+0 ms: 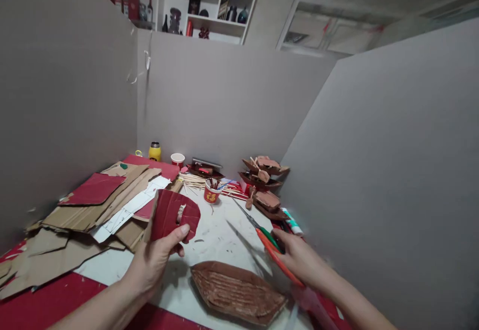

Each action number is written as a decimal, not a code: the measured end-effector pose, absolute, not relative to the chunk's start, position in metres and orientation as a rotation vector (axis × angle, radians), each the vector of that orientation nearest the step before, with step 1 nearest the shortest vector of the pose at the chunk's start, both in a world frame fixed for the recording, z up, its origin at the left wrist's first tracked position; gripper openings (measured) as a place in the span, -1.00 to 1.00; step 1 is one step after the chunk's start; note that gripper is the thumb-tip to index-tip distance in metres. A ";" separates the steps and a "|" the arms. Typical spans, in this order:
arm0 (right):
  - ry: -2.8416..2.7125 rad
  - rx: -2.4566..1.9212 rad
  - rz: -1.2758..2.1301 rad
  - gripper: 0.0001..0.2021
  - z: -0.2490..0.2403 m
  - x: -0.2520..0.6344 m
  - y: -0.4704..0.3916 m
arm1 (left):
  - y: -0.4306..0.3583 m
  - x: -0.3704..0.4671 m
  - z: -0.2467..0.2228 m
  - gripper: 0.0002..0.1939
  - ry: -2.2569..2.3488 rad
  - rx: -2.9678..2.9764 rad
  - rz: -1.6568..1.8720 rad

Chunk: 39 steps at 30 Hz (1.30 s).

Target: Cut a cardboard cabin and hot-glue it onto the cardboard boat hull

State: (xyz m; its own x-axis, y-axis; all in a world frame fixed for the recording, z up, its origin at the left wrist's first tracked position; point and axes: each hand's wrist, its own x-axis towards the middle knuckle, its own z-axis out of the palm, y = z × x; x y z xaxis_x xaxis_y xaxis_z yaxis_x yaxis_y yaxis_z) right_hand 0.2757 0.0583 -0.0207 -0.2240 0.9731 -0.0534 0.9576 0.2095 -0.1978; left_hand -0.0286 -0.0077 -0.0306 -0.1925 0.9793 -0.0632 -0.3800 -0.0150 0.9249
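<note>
My left hand grips a curved piece of red cardboard with a small torn opening in its face, thumb in front. In my right hand is a pair of scissors with orange and green handles; the blades point up and to the left, slightly parted, away from the cardboard. Below and between both hands lies a brown cardboard boat with ridged lines along it. The fingers of my right hand are partly hidden behind the scissor handles.
Cardboard scraps and a white paper template pile up on the left. Behind stand a red paper cup, thin sticks, a yellow bottle and stacked model boats. Grey partitions enclose the table.
</note>
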 end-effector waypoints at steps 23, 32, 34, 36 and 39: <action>-1.951 -1.032 0.899 -0.40 -0.008 0.227 -0.047 | -0.025 0.047 0.024 -0.75 1.090 1.210 1.752; -2.029 -1.070 0.721 -0.40 -0.033 0.232 -0.039 | -0.022 0.049 0.017 -0.74 1.140 1.237 1.726; -2.050 -1.057 0.703 -0.37 -0.040 0.235 -0.035 | -0.023 0.049 0.015 -0.73 1.159 1.240 1.720; -2.026 -1.092 0.668 -0.35 -0.043 0.235 -0.035 | -0.022 0.049 0.013 -0.72 1.159 1.232 1.718; -1.965 -1.198 0.681 -0.37 -0.038 0.233 -0.038 | -0.020 0.051 0.008 -0.69 1.148 1.208 1.706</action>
